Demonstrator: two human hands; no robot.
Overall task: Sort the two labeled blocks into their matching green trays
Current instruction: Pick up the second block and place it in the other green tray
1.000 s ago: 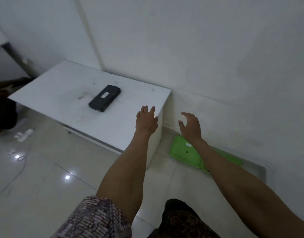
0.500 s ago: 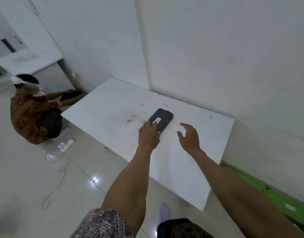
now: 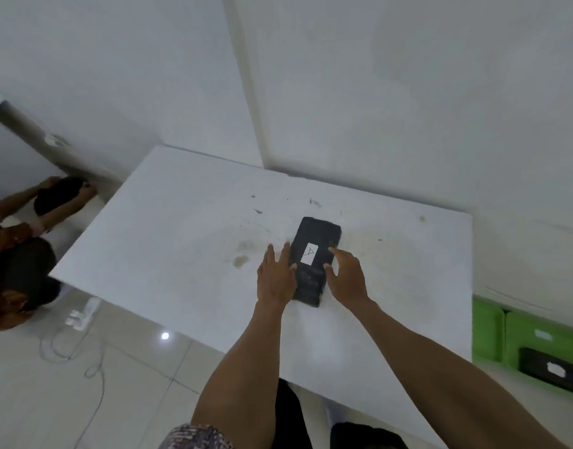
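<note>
A black block (image 3: 316, 236) with a white label marked "A" lies flat on the white table (image 3: 181, 241), a little right of its middle. My left hand (image 3: 275, 277) rests against the block's left side with the fingers stretched out. My right hand (image 3: 346, 275) is at its right side, fingers spread and touching the edge. The block still lies on the table. On the floor at the right stand two green trays side by side: the nearer-left tray (image 3: 486, 332) and the right tray (image 3: 518, 335). A second black block (image 3: 550, 369) with a white label lies in the right tray.
The table stands in a corner against white walls. Another person (image 3: 16, 273) sits on the floor at the left. A white power strip (image 3: 82, 314) and a loose cable (image 3: 97, 377) lie on the tiles near the table's left front edge.
Both hands have reached forward to the block, left hand to its left side, right hand to its right. The view has swung closer over the table, bringing the trays back into sight.
</note>
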